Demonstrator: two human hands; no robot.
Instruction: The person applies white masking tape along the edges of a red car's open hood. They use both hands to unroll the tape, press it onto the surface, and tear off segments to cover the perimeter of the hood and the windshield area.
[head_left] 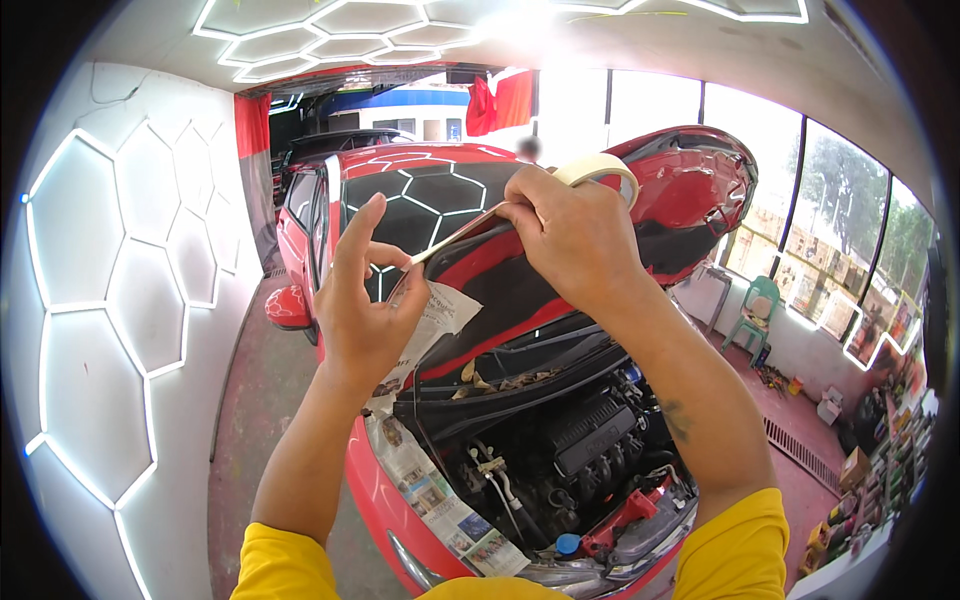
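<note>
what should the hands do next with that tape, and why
Probably lower the tape strip and press it onto the newspaper sheet: the strip spans from the left hand to the right hand, which holds the tape roll, and the sheet shows just below it.

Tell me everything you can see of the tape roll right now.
The tape roll is a pale cream ring, apparently paper masking tape, with a smooth outer surface. It is tilted, held up against the right hand, which hides its lower part, so the full grip isn't visible. A narrow strip, apparently the roll's own tape, slants down from the right fingers to the left hand's fingertips. The raised red hood is behind it.
</note>
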